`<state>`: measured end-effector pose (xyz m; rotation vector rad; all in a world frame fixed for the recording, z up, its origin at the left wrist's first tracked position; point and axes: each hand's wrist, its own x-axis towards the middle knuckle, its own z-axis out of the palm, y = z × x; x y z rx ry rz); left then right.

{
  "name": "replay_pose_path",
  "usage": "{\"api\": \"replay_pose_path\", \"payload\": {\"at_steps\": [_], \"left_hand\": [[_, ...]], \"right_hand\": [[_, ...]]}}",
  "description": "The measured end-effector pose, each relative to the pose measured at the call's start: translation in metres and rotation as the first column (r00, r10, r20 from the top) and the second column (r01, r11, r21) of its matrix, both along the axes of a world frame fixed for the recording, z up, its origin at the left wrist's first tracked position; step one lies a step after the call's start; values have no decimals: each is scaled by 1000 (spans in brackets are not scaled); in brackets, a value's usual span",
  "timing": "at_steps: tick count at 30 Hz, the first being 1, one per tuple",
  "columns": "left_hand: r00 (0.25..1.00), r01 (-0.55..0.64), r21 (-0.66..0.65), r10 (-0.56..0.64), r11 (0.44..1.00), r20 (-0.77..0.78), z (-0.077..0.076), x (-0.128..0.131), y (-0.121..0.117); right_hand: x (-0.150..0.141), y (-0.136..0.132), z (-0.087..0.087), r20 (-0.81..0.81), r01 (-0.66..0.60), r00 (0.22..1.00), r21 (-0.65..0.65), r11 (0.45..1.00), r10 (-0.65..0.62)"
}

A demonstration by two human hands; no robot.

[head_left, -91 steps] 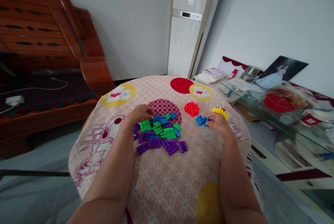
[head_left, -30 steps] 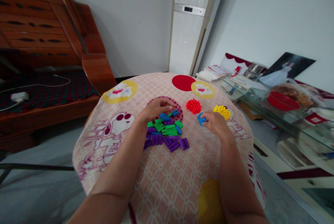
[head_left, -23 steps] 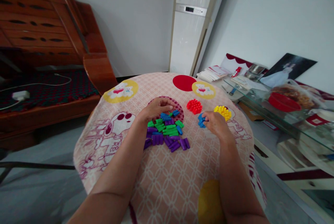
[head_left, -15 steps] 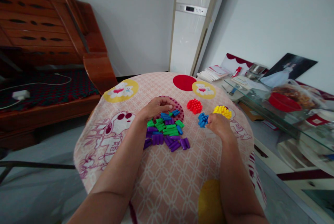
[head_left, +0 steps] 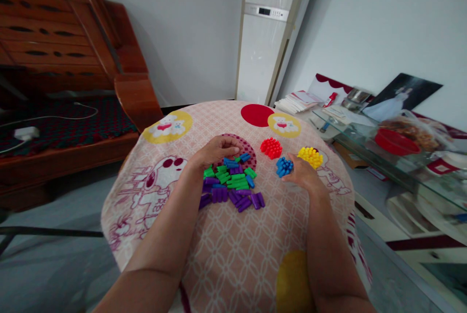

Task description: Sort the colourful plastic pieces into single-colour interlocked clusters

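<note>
A loose pile of short plastic tube-like pieces lies on the tablecloth: purple pieces (head_left: 220, 194), green pieces (head_left: 237, 182) and a few blue pieces (head_left: 231, 163). My left hand (head_left: 219, 150) rests at the pile's far left edge, fingers loosely stretched, holding nothing I can see. My right hand (head_left: 302, 173) is beside a blue cluster (head_left: 284, 167) of upright pieces, thumb and finger spread at its right side. Behind stand a red cluster (head_left: 271, 148) and, beyond my right hand, a yellow cluster (head_left: 310, 157).
The round table wears a patterned pink tablecloth (head_left: 237, 254). To the right is a glass shelf (head_left: 365, 143) with papers (head_left: 297, 101), a red bowl (head_left: 397, 142) and a photo (head_left: 404, 96). A wooden bench (head_left: 134, 94) stands at the left.
My right hand's fingers have opened from a pinch at the blue cluster and spread apart. My left hand has stayed nearly in place.
</note>
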<state>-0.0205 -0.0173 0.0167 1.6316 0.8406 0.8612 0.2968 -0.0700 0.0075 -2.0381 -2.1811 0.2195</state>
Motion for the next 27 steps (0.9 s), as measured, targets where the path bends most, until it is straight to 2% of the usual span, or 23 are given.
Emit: {"api": "replay_pose_path", "payload": {"at_steps": [5,9,12,16,22,24,27], "left_hand": [[986,-66,91,79,994,-146,-4,-13,6],[918,-140,201,203,969,-340,-8,-26,10],[849,-120,273,241,954,-471,-9,-24,10],[738,-40,325,247,945,-629,-11,-8,7],[655,18,371,269,929,-706,-14,7,4],[656,28,363,257,931,-709,-13,6,4],[698,16,350,241,936,-675,-9,3,5]], "right_hand": [[-4,3,-4,-55,1,999,-13,1000,-2],[-1,2,-3,-78,-1,997,16,1000,3],[8,3,-5,-212,-31,977,27,999,36],[20,4,-9,-463,-61,885,8,998,58],[27,5,-14,-640,1,768,-17,1000,-12],[27,7,-15,-673,36,739,-21,999,-40],[28,9,-17,-709,61,703,-17,998,-55]]}}
